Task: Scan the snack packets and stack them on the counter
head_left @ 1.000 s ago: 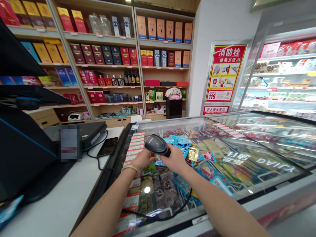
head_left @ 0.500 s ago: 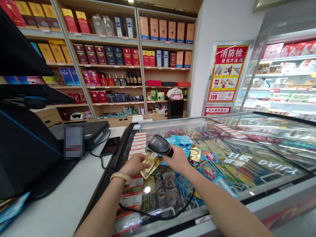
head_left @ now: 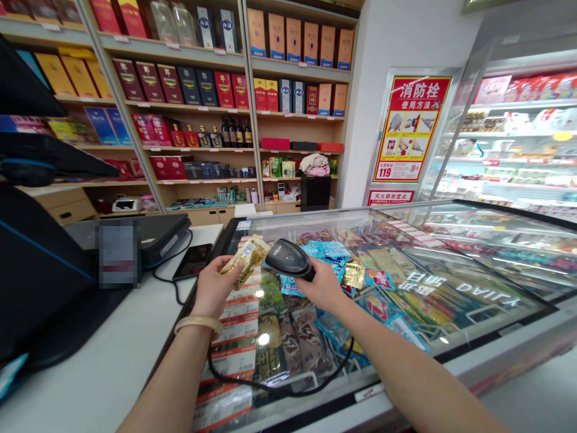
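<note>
My left hand is shut on a gold foil snack packet, pinching it at its lower end and holding it above the glass. My right hand grips a black handheld barcode scanner, its nose pointing left towards the packet. Scanner and packet are close together but apart. The scanner's black coiled cable hangs in a loop over the glass lid of a chest freezer. Colourful snack packets lie under that glass.
A white counter at left holds a smartphone and a dark payment device. Behind stand wooden shelves of boxed liquor. A red fire-hydrant poster and a chilled display case stand at right.
The gold packet has risen from low beside the scanner and moved left, held up in my left hand. The scanner stays nearly in place in my right hand.
</note>
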A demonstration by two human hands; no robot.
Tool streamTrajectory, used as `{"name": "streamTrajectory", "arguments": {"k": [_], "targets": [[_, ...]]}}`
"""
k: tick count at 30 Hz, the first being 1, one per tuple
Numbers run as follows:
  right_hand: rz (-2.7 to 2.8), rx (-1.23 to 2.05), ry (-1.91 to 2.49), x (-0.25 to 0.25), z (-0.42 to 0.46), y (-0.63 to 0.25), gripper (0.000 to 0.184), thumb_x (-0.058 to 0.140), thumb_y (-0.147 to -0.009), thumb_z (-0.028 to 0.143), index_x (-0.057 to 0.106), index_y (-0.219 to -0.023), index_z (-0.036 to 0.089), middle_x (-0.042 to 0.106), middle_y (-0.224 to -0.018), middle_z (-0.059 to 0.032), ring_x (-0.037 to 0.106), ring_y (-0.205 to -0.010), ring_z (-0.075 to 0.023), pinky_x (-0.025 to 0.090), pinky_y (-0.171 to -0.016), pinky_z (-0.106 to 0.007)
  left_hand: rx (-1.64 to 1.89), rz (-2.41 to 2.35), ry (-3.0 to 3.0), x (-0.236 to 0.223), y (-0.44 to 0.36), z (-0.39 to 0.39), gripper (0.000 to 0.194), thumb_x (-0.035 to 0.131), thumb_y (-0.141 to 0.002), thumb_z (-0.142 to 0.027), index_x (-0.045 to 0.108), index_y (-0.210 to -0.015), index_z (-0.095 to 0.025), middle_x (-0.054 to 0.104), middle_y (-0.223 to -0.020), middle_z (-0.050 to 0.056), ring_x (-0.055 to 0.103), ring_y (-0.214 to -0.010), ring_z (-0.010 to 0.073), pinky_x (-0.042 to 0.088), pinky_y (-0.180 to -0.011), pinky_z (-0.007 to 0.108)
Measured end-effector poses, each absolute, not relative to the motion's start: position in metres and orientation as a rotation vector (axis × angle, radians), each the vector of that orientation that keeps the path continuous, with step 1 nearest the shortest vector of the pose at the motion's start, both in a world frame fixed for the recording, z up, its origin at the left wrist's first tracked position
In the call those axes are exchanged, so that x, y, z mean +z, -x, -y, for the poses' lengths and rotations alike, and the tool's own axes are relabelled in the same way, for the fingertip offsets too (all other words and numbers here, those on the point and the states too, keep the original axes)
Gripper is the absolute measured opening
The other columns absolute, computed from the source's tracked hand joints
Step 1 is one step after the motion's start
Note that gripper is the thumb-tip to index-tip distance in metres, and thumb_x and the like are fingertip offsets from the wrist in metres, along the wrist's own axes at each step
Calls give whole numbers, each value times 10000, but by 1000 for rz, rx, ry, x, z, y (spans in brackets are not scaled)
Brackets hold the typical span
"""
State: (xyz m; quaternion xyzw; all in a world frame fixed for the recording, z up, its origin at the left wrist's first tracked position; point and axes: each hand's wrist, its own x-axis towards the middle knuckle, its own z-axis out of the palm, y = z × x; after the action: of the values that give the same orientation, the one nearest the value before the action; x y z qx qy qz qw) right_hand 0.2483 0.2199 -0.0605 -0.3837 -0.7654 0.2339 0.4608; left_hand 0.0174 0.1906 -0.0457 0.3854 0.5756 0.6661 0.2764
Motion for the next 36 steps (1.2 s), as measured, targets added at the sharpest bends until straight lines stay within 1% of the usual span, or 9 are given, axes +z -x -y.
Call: {"name": "streamTrajectory", "arguments": {"k": [3, 7, 11, 15, 20, 25, 29, 33, 36], "targets": [[1881, 586, 935, -61, -220, -248, 279, 641, -694, 197, 705, -963, 231, 759, -956, -26, 688, -883, -241, 519, -817, -319, 1795, -1549, -1036, -49, -22, -192, 517, 838, -419, -442, 649, -798, -145, 686, -750, 50, 600, -632, 161, 469, -532, 249], [1894, 599, 954, -61, -220, -248, 268, 645, -694, 196, 698, -955, 230, 759, -950, -26, 690, -886, -242, 521, -810, -319, 1809, -1573, -1072, -51, -26, -193, 493, 816, -467, -435, 655, -829, -142, 696, -777, 62, 613, -639, 173, 484, -532, 264], [1898, 603, 987, -60, -220, -248, 250, 638, -705, 197, 699, -946, 225, 756, -924, -23, 689, -872, -236, 522, -797, -314, 1816, -1604, -1102, -52, -29, -194, 443, 778, -504, -406, 659, -846, -150, 697, -794, 54, 619, -667, 172, 499, -574, 268], [1929, 596, 1009, -59, -220, -249, 242, 647, -720, 214, 701, -955, 230, 756, -916, -22, 686, -867, -236, 521, -787, -312, 1809, -1624, -1109, -52, -30, -194, 435, 758, -505, -400, 656, -852, -159, 694, -790, 43, 616, -676, 168, 508, -616, 278], [1955, 551, 1018, -57, -219, -249, 290, 662, -715, 214, 699, -1001, 245, 755, -946, -20, 687, -915, -248, 521, -789, -310, 1805, -1661, -1151, -51, -30, -193, 417, 739, -531, -402, 661, -860, -158, 701, -803, 52, 623, -686, 177, 510, -606, 280], [1952, 562, 998, -58, -219, -249, 291, 646, -714, 201, 696, -999, 234, 754, -967, -27, 687, -907, -246, 519, -812, -322, 1812, -1661, -1171, -50, -31, -191, 402, 753, -541, -398, 663, -849, -156, 709, -815, 63, 642, -711, 193, 524, -612, 290], [1935, 585, 1002, -59, -219, -249, 290, 632, -710, 193, 694, -991, 228, 753, -965, -32, 686, -902, -247, 517, -818, -329, 1814, -1621, -1171, -52, -29, -191, 428, 779, -532, -411, 660, -849, -150, 709, -820, 74, 646, -716, 201, 521, -608, 293], [1918, 584, 992, -60, -219, -248, 280, 629, -711, 204, 693, -983, 225, 753, -973, -37, 686, -898, -246, 515, -824, -333, 1817, -1619, -1168, -56, -27, -194, 412, 767, -546, -409, 656, -847, -150, 695, -793, 56, 635, -703, 190, 505, -597, 280], [1913, 552, 988, -62, -219, -249, 270, 621, -718, 221, 693, -978, 216, 754, -943, -47, 684, -878, -249, 515, -800, -334, 1940, -1647, -1096, -52, -27, -196, 346, 723, -593, -418, 640, -807, -159, 650, -730, 23, 592, -657, 158, 471, -572, 256]]}}
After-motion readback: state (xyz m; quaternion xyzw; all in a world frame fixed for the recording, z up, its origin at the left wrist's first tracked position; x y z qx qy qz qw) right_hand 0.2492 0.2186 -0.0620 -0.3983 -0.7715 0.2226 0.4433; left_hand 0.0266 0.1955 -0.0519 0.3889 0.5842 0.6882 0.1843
